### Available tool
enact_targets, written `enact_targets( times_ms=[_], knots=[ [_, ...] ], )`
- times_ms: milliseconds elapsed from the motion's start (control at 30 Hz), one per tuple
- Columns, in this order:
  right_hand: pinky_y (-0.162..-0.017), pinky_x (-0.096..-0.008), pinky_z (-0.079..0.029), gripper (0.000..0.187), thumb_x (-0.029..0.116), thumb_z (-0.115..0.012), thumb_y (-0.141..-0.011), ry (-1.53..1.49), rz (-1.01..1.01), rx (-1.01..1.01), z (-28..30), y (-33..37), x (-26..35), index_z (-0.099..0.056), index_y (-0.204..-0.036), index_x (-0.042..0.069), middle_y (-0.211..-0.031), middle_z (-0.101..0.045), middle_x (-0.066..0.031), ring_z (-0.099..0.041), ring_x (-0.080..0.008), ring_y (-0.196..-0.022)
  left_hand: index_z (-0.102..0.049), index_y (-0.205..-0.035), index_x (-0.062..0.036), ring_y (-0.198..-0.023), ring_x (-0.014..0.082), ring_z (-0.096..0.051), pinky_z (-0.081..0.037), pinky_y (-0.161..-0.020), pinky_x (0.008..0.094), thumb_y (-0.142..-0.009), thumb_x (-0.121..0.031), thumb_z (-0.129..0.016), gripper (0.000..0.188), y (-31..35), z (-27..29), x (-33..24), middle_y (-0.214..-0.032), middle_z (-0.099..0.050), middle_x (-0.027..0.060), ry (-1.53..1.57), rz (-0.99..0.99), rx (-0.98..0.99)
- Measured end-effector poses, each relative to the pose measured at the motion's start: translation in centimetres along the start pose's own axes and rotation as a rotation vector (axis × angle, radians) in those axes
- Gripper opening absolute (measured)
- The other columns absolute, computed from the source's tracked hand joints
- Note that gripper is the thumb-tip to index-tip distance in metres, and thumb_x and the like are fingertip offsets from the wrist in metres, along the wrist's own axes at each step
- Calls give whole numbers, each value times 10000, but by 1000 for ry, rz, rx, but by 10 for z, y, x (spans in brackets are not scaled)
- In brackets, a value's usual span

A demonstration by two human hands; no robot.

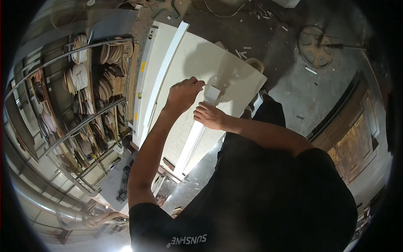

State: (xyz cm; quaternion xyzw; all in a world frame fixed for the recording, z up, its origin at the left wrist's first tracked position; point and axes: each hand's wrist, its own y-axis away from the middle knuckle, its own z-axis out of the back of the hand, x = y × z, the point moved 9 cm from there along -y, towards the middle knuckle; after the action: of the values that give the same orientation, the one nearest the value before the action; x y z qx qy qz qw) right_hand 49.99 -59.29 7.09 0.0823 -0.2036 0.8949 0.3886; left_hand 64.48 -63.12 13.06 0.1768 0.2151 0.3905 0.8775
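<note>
My right hand (210,116) is closed around a long white strip (189,147) that lies slantwise on a pale worktable (237,86). Just beyond its fingers, at the strip's far end, sits a small white block (213,92); I cannot tell whether the two are joined. My left hand (183,95) is raised to the left of the block, fingers curled and pressed together toward it. Whatever those fingers hold, if anything, is too small to make out. Along the table's left side runs a second long white strip (166,63), apart from both hands.
Small white scraps (236,75) lie on the tabletop near the block. A metal rail (145,69) borders the table's left edge. Racks with curved boards (109,80) stand at left. A wheel-shaped base (315,46) rests on the littered floor; a wooden panel (354,143) is at right.
</note>
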Motion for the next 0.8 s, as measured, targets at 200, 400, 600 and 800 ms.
enact_targets(
  times_ms=[200,400,600,800],
  knots=[
    [-1064,-355,-379,119,255,-605,-987,33,18,18,2,-3,2,-651,-1043,161,-1020,-589,31,-572,-143,-1107,-723,-1185,-207,-1009,205,-698,-555,-913,366,-910,-103,-688,296,1,1,-35,-1034,-670,18,-474,-356,-70],
    [-1052,-360,-378,130,259,-597,-985,58,44,104,-9,-3,5,-649,-1048,158,-1017,-586,21,-569,-149,-1092,-718,-1037,-187,-1003,196,-695,-543,-881,374,-873,-121,-725,176,-8,-1,-39,-1017,-675,10,-507,-408,-76],
    [-1039,-356,-373,121,242,-598,-976,87,47,98,-14,-4,4,-624,-1050,150,-1015,-559,14,-555,-156,-1071,-728,-1127,-186,-1081,203,-689,-537,-953,374,-921,-96,-669,232,-19,-12,-32,-1091,-685,23,-526,-332,128],
    [-1028,-338,-371,117,212,-614,-961,81,72,120,-15,-3,7,-594,-1060,153,-1015,-530,13,-542,-152,-1085,-730,-1101,-188,-1066,194,-696,-532,-968,370,-926,-108,-666,203,-21,-16,-24,-1068,-686,16,-506,-374,90]
  ],
)
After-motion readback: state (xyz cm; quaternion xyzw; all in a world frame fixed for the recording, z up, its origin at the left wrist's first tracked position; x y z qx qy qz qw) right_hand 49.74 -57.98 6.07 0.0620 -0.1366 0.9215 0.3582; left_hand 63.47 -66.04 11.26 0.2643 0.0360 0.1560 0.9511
